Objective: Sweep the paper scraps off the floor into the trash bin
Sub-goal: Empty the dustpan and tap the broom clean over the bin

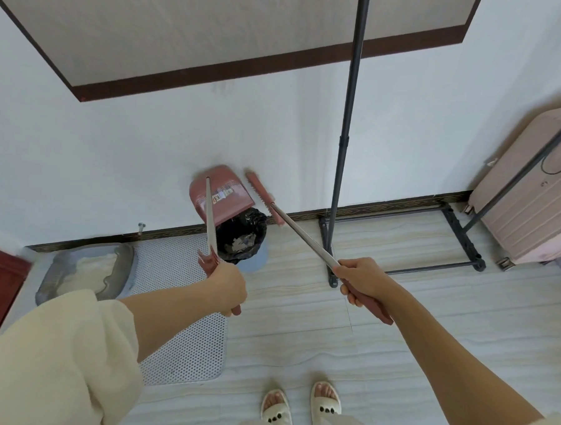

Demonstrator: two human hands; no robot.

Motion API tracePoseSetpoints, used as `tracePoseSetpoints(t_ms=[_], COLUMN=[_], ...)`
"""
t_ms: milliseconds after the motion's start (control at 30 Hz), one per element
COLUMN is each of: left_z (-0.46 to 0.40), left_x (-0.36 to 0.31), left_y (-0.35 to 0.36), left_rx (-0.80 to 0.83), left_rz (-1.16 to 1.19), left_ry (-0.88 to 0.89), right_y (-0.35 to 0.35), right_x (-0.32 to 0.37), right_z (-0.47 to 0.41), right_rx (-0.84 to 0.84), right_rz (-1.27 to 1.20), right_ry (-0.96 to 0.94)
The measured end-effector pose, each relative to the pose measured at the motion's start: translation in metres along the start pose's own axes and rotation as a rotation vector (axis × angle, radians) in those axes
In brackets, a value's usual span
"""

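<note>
Overhead, dustpan [223, 196] tipped above trash bin [243, 239]

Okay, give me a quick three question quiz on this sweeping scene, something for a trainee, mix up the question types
1. True or false: the dustpan is tipped above the trash bin.
2. Which hand holds the broom handle? A) left hand B) right hand C) neither
3. Fill in: the bin is lined with a ____ bag.

Key: 1 true. 2 B. 3 black.
</note>
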State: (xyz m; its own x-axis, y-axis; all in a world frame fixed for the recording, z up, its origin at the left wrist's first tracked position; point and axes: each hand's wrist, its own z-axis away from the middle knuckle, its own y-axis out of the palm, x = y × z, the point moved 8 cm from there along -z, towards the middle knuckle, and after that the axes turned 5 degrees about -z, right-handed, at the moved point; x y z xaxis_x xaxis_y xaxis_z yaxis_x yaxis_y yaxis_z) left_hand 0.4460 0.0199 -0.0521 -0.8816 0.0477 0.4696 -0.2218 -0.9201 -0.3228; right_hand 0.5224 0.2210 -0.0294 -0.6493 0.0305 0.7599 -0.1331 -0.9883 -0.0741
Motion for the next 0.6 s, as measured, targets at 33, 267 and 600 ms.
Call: tracePoseSetpoints(t_ms=[33,267,600], left_z=[0.0,-0.011,-0.009], left_x=[-0.008,-0.011,0.013], left_y=[-0.001,0.007,0.013], left_rx=[0.017,-0.05,-0.134], left_rz=[-0.034,0.11,0.12], left_ry=[0.014,0.054,-0.004], right_y=[0.001,0.003,-0.003], right_x=[-0.001,-0.007,0.004], right_z=[-0.001,-0.001,0.014], right_rx=[0.003,-0.005,0.01], right_rz=[0.004,0.003,0.185], right_ry=[0.0,0.036,0.016])
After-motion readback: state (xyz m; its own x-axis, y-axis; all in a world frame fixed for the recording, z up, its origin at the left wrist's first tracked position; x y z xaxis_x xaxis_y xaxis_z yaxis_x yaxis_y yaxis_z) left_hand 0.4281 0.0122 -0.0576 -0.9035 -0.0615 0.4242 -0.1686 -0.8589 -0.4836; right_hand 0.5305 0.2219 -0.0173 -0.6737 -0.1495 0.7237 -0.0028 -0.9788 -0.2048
